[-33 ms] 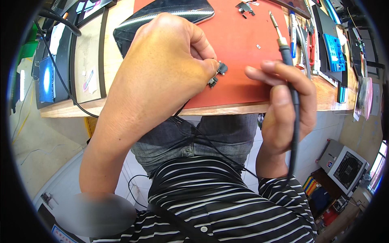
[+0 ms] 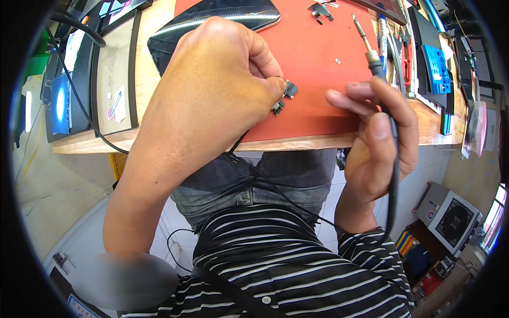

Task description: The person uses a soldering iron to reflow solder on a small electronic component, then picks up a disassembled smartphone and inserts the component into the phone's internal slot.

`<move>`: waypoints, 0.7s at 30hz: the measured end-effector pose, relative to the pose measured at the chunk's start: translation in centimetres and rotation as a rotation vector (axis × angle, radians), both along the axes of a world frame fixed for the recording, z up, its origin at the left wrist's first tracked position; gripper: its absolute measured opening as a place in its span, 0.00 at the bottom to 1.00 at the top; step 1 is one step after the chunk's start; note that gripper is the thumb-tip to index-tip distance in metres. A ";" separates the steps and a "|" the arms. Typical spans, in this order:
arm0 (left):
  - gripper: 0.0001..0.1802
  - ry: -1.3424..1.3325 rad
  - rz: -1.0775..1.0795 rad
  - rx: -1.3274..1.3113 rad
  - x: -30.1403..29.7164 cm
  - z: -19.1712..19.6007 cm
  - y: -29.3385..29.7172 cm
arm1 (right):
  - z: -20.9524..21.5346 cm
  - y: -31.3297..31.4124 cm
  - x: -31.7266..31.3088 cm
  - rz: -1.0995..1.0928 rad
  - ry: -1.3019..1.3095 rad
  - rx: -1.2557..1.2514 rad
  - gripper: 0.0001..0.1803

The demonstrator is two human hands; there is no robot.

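My left hand is raised over the near edge of a red work mat and pinches a small black electronic part between thumb and fingertips. My right hand grips a soldering iron by its black handle, with the metal tip pointing up and away over the mat. The tip is well apart from the small part. The iron's black cord runs down past my wrist. A thin black cable leads from under my left hand down across my lap.
A dark glossy phone-like slab lies at the mat's far left. Small black parts and a tiny piece rest on the mat. Hand tools and a blue case line the right side. A framed tray sits left.
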State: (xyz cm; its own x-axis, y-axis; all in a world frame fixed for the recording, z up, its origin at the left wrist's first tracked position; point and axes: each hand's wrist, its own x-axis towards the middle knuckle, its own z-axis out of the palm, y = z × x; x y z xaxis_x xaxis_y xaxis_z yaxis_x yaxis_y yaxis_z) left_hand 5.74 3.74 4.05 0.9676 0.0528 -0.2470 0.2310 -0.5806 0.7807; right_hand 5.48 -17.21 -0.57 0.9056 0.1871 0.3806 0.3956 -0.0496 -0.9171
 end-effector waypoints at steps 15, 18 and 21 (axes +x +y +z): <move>0.03 -0.184 0.062 -0.161 -1.0 1.0 -1.4 | 0.0 -3.4 0.6 -0.049 0.096 0.267 0.11; 0.03 -0.185 0.075 -0.233 -1.0 0.8 -1.1 | 0.6 -3.0 0.8 -0.103 0.092 0.199 0.08; 0.04 -0.215 0.093 -0.168 -1.2 0.5 -1.5 | 0.9 -2.3 0.3 -0.101 0.174 0.270 0.08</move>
State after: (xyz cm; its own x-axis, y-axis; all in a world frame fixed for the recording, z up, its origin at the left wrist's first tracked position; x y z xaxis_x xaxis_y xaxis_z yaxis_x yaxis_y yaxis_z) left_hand 4.58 2.25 4.52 0.9916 0.1190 -0.0499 0.0961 -0.4230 0.9010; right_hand 5.82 -19.50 0.38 0.9703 0.0067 0.2419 0.2370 0.1739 -0.9558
